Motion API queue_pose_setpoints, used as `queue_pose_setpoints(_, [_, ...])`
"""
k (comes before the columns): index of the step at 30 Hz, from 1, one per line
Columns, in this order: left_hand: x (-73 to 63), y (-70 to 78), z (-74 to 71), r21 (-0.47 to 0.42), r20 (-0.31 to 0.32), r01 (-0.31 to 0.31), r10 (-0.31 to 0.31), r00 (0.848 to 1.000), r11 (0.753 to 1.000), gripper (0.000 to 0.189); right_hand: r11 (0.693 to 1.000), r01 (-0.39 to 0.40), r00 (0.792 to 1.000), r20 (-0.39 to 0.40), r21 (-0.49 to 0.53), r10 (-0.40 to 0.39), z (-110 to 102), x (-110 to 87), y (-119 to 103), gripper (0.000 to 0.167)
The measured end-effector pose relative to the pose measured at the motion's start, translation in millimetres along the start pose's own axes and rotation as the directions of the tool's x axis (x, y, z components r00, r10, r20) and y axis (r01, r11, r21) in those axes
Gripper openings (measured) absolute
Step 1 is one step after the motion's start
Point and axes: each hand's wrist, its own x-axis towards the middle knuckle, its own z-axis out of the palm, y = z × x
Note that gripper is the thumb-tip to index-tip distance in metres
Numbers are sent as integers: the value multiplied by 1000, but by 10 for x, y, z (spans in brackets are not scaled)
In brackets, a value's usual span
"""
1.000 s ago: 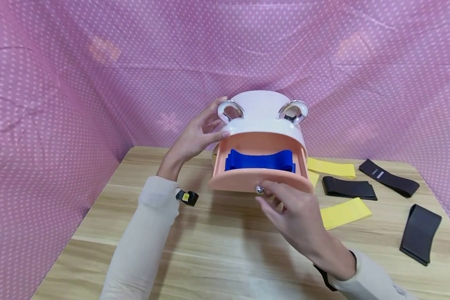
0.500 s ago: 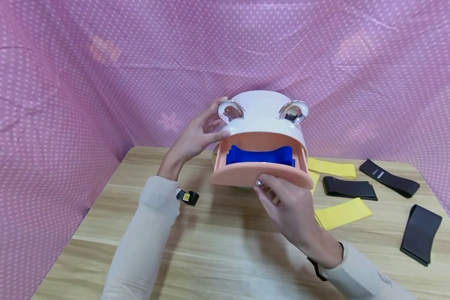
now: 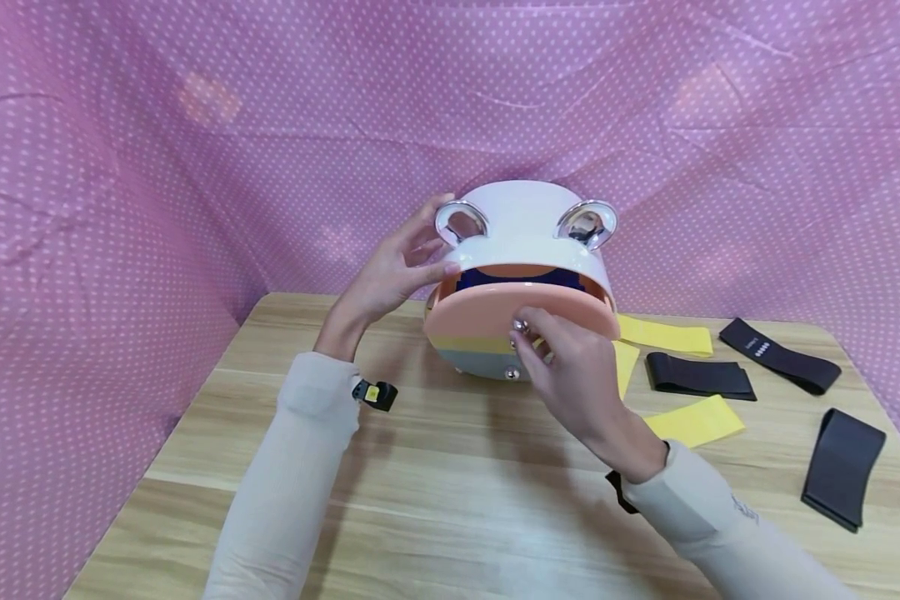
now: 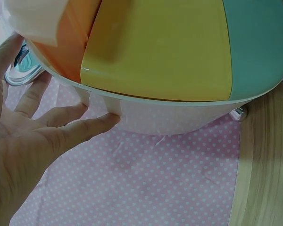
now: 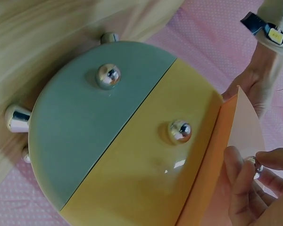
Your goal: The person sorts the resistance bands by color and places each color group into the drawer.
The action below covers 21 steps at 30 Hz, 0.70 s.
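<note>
A rounded white drawer box [image 3: 528, 221] with two chrome ear-shaped rings stands toward the back of the table. Its peach top drawer [image 3: 472, 317] sticks partly out. Just the upper edge of a blue exercise band [image 3: 470, 277] shows inside. My right hand [image 3: 576, 375] pinches the drawer's chrome knob [image 5: 255, 165] between thumb and fingers. On the box's left side rests my left hand [image 3: 390, 271], fingers extended along the white shell, thumb near the front rim. Below the peach drawer, the yellow drawer [image 5: 146, 160] and green drawer [image 5: 96, 113] sit flush, each with a chrome knob.
Right of the box lie yellow bands [image 3: 693, 422] and several black bands [image 3: 697, 377], one of them a folded black band [image 3: 843, 468] near the table's right edge. A pink dotted curtain [image 3: 307, 125] hangs behind the wooden table [image 3: 435, 500].
My right hand has pushed the peach drawer inward by its knob, so most of the blue band is now hidden and the lower drawers show. The left hand has stayed in place.
</note>
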Motion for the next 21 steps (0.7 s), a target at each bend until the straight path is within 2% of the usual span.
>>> queue_pose_setpoints(12, [-2, -7, -2, -15, 5, -31, 31, 1000, 999, 84, 1000, -21, 1000, 6, 23, 21, 97, 143, 167, 12])
queue_pose_setpoints(21, [3, -10, 8, -17, 20, -42, 42, 999, 999, 94, 998, -51, 998, 25, 34, 50, 111, 197, 201, 13])
